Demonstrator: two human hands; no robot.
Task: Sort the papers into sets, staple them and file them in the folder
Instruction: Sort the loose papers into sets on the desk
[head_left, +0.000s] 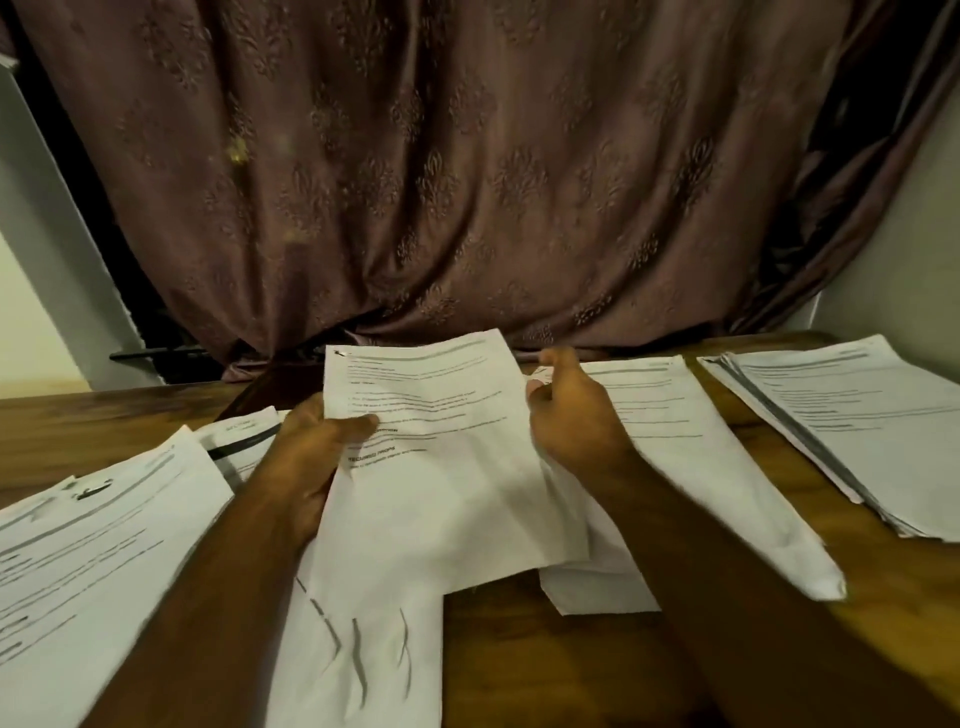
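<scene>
Broadly, the table (545, 660) serves as a sorting surface, with papers spread in separate heaps so that each set stays apart. The left pile (98, 561) lies at the near left edge and runs out of view. The right stack (852, 431) sits well apart at the far right, its edges fanned. The middle sheets (691, 457) lie between them, with one near corner curled up. Bare wood shows in the near centre and beside the right stack, which looks like the best room for setting things down.

The held set (431, 467) is raised and tilted toward the camera, probably for reading its heading; a dark mark at its top left corner may be a staple. The left hand (317, 457) grips its left edge, thumb on top. The right hand (576, 421) is at its right edge, fingers curled; whether it pinches the sheet I cannot tell. No folder or stapler shows.
</scene>
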